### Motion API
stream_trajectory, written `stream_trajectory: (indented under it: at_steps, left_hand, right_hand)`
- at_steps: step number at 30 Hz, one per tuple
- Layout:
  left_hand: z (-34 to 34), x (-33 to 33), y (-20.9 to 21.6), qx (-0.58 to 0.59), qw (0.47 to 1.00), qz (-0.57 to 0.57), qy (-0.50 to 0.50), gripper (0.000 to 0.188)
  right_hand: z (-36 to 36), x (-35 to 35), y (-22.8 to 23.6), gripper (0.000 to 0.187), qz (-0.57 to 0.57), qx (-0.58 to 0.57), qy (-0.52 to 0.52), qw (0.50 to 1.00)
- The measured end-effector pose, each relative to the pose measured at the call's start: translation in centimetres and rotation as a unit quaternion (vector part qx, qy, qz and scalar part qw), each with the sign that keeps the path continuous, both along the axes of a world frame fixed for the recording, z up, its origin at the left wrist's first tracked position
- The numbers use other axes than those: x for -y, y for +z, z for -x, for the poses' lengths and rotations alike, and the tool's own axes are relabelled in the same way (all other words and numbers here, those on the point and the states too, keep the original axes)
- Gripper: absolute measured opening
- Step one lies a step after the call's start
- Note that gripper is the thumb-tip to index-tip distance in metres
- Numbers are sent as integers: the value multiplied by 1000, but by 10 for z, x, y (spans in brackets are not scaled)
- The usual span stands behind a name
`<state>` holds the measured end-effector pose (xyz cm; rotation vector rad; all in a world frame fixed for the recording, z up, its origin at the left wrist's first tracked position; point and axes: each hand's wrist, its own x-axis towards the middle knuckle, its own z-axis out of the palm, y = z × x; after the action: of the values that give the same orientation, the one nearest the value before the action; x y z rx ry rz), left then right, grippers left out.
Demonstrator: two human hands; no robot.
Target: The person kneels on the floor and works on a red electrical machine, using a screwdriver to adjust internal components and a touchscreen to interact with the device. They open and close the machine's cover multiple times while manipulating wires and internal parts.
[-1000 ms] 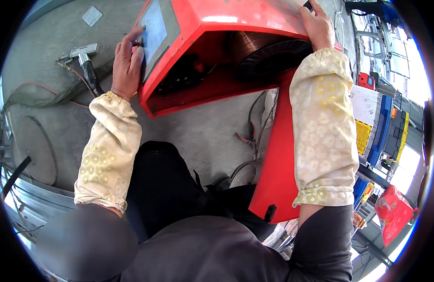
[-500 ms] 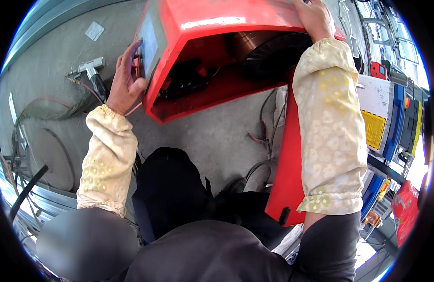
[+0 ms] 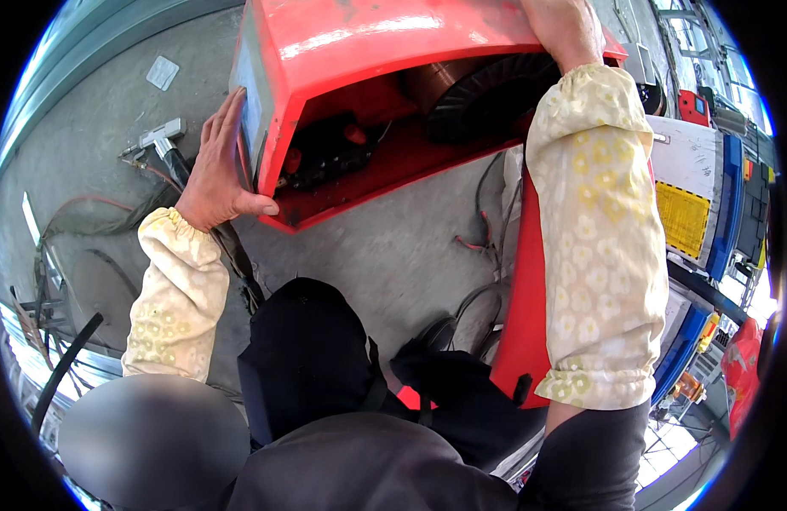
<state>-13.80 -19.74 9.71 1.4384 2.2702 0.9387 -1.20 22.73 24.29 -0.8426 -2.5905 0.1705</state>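
Note:
A red wire feeder (image 3: 368, 34) stands in front of me, its near side open. Inside it are a spool of copper-coloured wire (image 3: 445, 81) and a black drive unit (image 3: 334, 149) with red knobs. My left hand (image 3: 219, 170) grips the housing's left end, thumb on the lower near corner and fingers along the end panel (image 3: 250, 85). At the far right, my right hand (image 3: 568, 34) rests on the top of the housing, its fingers cut off by the picture's edge. A red door panel (image 3: 523, 315) hangs toward me beneath my right forearm.
On the grey floor at left lies a metal tool with a black handle (image 3: 165, 140) and hose. A white card (image 3: 163, 73) lies farther off. Dark cables (image 3: 483, 213) run past my feet. At right stands a white cabinet (image 3: 687, 162) with a yellow panel and blue edge.
The wire feeder has shifted slightly left in the picture. My left hand has moved down, its thumb now on the lower corner. My right hand sits a little higher in the picture.

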Motion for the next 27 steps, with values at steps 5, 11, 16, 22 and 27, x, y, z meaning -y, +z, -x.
stream_trajectory:
  at_steps: [5, 11, 16, 22, 27]
  left_hand:
    - [-6, -3, 4, 30, 999, 23, 10, 159]
    - [-13, 1, 0, 6, 999, 32, 5, 160]
    - [-18, 0, -3, -2, 1000, 26, 1, 157]
    - [-22, 6, -1, -30, 999, 39, -2, 155]
    - [-22, 4, 4, -49, 997, 56, -11, 153]
  right_hand:
    - [-7, 0, -1, 58, -23, 0, 37, 999]
    - [-17, 9, -6, 60, -60, 5, -16, 998]
    - [-28, 16, 0, 60, -18, -32, -4, 999]
    - [-36, 25, 3, 60, 6, -38, 5, 999]
    - [-40, 22, -8, 60, -44, -55, -16, 997]
